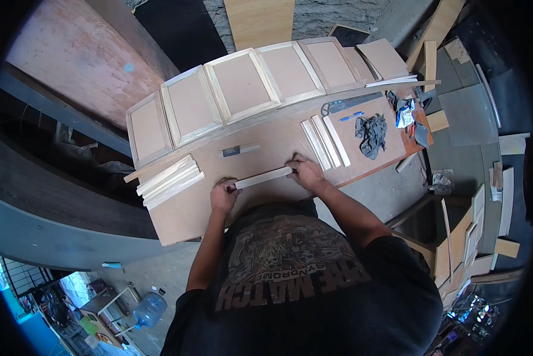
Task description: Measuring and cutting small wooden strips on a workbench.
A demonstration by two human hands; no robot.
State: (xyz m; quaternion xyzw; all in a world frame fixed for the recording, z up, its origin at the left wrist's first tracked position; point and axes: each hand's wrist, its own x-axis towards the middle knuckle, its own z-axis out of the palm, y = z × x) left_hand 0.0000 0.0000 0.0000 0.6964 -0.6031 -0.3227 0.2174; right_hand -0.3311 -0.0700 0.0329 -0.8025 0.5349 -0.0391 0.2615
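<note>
Between the left hand (222,196) and the right hand (307,174), a pale wooden stick (264,177) is stretched out near the close edge of the desk (186,222). I see the left hand clamped round one end, its thumb and fingers pinching the wood, and the right hand gripping the other end, a little farther forward. Whether the stick rests on the desk or is lifted slightly, I can't tell from here.

Just beyond the two hands lies a short wooden piece (240,149) with a dark patch on it. To the left of the left hand sits a bundle of pale strips (170,181), side by side at a slant. Close by the right hand, on its far side, three loose slats (326,142) lie roughly parallel. Farther right of that hand are a crumpled black cloth (371,136) and a blue pen (351,116), with a handsaw (345,105) just past the pen. Well ahead of both hands, a row of framed panels (241,84) curves along the desk's far side.
</note>
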